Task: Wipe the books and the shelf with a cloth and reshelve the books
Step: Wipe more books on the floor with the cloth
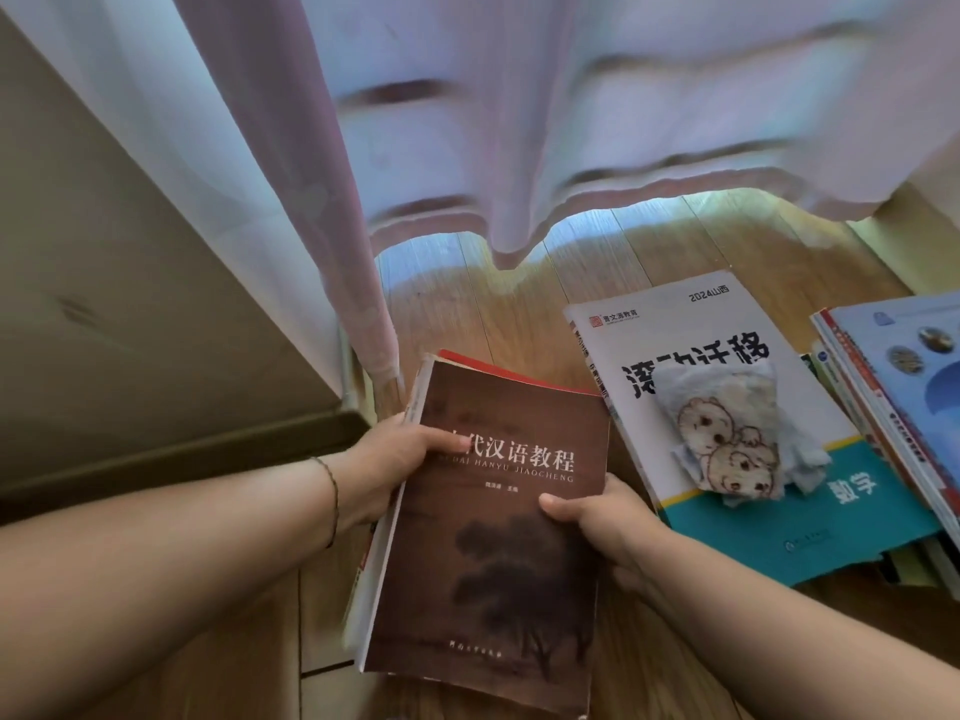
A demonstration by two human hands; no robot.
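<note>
Both hands, left (387,462) and right (597,517), grip a brown book (493,537) above the floor (467,288); a cloth (727,433) lies on a white book (691,324)

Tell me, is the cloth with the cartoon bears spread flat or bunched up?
Bunched up. The cloth lies crumpled in a heap on the white and teal book, edges folded under, and neither hand touches it.

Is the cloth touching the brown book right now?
Apart. The head view shows the cloth lying on the white book, clear of the brown book.

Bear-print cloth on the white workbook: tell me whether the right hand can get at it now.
Probably not at once: the right hand grips the brown book. The bear-print cloth lies uncovered on the white workbook just beyond it.
</note>
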